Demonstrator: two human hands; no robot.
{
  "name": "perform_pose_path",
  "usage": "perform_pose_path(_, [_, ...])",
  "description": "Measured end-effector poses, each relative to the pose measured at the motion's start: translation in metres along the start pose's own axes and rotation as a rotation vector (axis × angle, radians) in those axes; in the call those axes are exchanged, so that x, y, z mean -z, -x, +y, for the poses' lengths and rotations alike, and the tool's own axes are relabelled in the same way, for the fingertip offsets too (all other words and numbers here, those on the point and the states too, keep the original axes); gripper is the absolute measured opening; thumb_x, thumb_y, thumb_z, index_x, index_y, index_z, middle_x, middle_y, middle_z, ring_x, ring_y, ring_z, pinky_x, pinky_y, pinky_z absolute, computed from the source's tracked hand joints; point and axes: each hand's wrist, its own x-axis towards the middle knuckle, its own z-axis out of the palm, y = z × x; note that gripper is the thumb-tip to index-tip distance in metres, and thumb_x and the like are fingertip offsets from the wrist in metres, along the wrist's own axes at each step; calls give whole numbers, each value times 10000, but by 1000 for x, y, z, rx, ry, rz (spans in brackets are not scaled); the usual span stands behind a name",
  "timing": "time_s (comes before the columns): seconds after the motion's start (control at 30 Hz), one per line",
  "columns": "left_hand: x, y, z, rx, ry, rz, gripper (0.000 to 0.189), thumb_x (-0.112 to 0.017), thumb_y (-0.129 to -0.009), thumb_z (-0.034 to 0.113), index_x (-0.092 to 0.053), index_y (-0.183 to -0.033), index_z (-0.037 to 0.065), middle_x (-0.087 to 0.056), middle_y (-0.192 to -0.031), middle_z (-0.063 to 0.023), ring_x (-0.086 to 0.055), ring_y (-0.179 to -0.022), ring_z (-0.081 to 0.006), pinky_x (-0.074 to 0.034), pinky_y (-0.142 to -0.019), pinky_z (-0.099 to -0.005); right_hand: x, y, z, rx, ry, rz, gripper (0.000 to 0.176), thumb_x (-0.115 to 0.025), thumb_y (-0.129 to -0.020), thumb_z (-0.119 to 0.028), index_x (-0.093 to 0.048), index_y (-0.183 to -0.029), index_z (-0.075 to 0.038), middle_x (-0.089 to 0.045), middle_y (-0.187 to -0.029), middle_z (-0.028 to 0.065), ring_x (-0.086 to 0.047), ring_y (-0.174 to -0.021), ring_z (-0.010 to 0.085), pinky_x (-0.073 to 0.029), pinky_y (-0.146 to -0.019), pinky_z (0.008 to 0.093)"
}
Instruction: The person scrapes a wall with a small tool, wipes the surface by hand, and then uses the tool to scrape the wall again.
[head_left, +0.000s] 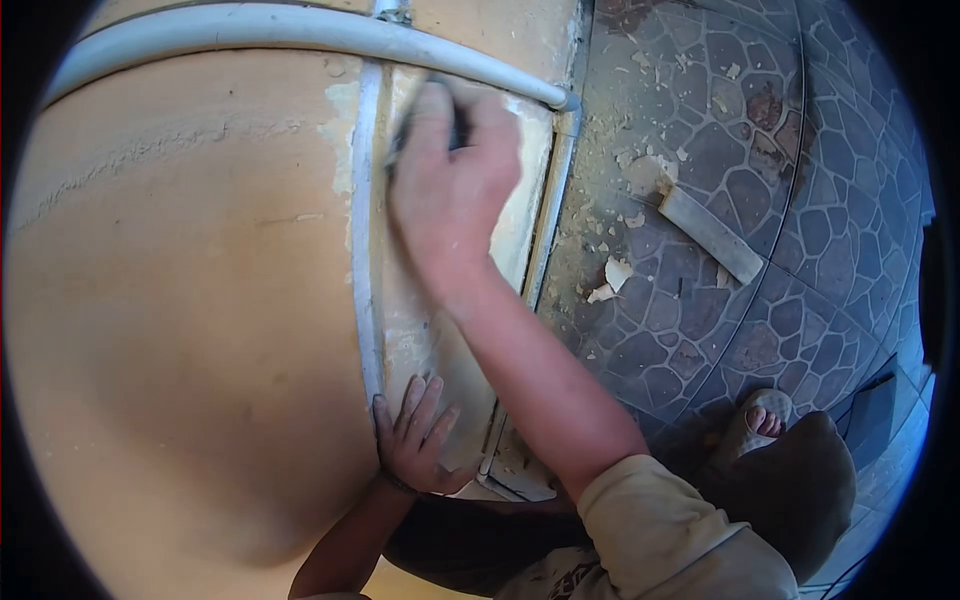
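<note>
My right hand (455, 180) is closed around a dark tool (461, 130), smeared by motion, so its exact kind cannot be made out. It presses against a narrow wall panel (420, 290) with patchy, worn cream paint, close below a white pipe (250, 28). Fingers spread, my left hand (415, 440) lies flat on the lower part of the same panel and holds nothing. A whitish vertical strip (364, 230) runs along the panel's left side, just beside the left fingertips.
Left of the strip stretches a broad tan wall (200, 300). Paint flakes (618, 272) and dust litter the stone-patterned floor (740, 330), where a flat pale slat (710, 235) lies. My sandalled foot (765, 420) is at lower right.
</note>
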Motion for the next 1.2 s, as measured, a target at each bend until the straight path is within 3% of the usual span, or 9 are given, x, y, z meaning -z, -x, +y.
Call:
perform_pose_path(0.1, [-1,-3,-3,-11,0,-11,605,-661,-749,536,-623,-1116,56,-539,-1333,-238,-470,-1294,-400,-66,-1109,-631,-1,3,-7,128,-94,-39,158,-652,-882,-130,-630,-946,13,-598,-864,163,-552,-770,282,-469,-716,390])
perform_pose_path(0.23, [-2,1,-1,2,-9,-6,592,-685,-726,519,-625,-1092,58,-528,-1346,-234,-460,-1302,-399,-81,-1090,-659,2,-5,-5,-170,52,9,147,-658,-875,-116,-630,-940,13,-576,-830,162,-542,-761,306,-467,-708,386])
perform_pose_path(0.37, [1,-1,2,-4,-27,-51,577,-703,-703,506,-621,-1066,64,-521,-1354,-228,-455,-1306,-400,-95,-1071,-679,-1,1,-12,50,-127,-72,185,-634,-875,-89,-609,-1027,13,-537,-878,164,-513,-838,300,-468,-708,404])
perform_pose_path(0.5, [-1,-7,1,-8,-69,-36,579,-714,-691,496,-614,-1065,65,-517,-1358,-226,-448,-1313,-398,-107,-1054,-696,4,-5,-15,-234,-42,-111,301,-663,-863,-138,-593,-1105,26,-544,-962,181,-509,-901,316,-464,-779,400])
perform_pose_path(0.6, [0,-5,5,-11,-83,-52,587,-714,-692,495,-613,-1075,62,-510,-1368,-226,-438,-1323,-396,-118,-1045,-701,8,7,-18,18,74,-59,391,-685,-864,-184,-567,-1176,21,-531,-994,204,-524,-859,312,-459,-747,375])
perform_pose_path(0.63, [1,-6,4,-14,-83,-49,590,-714,-693,495,-613,-1079,61,-508,-1371,-226,-435,-1326,-395,-122,-1043,-703,17,10,-17,62,170,-143,554,-693,-863,-226,-486,-1314,22,-514,-1033,207,-521,-901,313,-460,-791,370])
perform_pose_path(0.77, [3,-6,7,21,-92,-80,595,-716,-698,489,-614,-1101,63,-499,-1382,-224,-433,-1332,-388,-150,-1030,-706,39,1,-16,-103,39,-401,542,-626,-901,-225,-456,-1358,12,-488,-1045,226,-512,-946,357,-451,-851,423])
perform_pose_path(1.03, [3,-7,7,30,-93,-81,580,-713,-706,477,-625,-1108,69,-492,-1395,-216,-439,-1331,-376,-163,-1027,-706,38,-8,-23,-158,25,-366,441,-574,-917,-168,-416,-1297,-12,-496,-1074,262,-564,-978,455,-481,-866,488])
perform_pose_path(1.2, [1,-4,6,27,-70,-61,584,-705,-711,470,-626,-1129,71,-491,-1396,-216,-441,-1330,-375,-159,-1031,-702,33,-6,-2,-71,112,-319,244,-579,-909,-148,-493,-1072,12,-522,-996,246,-552,-881,401,-464,-785,460])
